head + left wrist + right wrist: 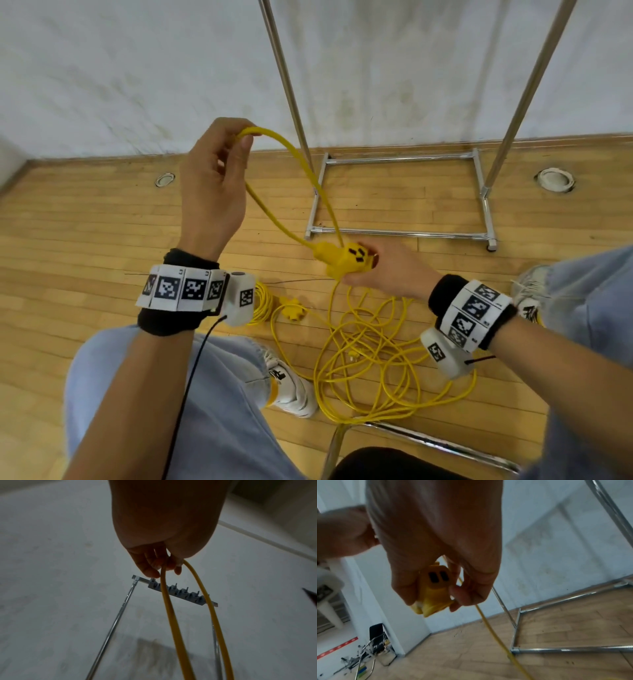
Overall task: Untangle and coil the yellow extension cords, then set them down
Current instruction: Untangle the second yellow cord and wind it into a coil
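Yellow cord loop (291, 178) runs up-left from socket block (346, 260) clenched in right hand (387, 270) to pinching left hand (212, 185); uncoiled tangle (376, 363) on floor (102, 212), below right hand, nearer it.

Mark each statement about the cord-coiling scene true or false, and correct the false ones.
1. The right hand grips the socket end. True.
2. The left hand is empty. False: it holds up a loop of cord.
3. A tangle of cord lies on the floor. True.
4. The rack is wooden. False: it is metal tubing.
5. A second socket lies on the floor. True.
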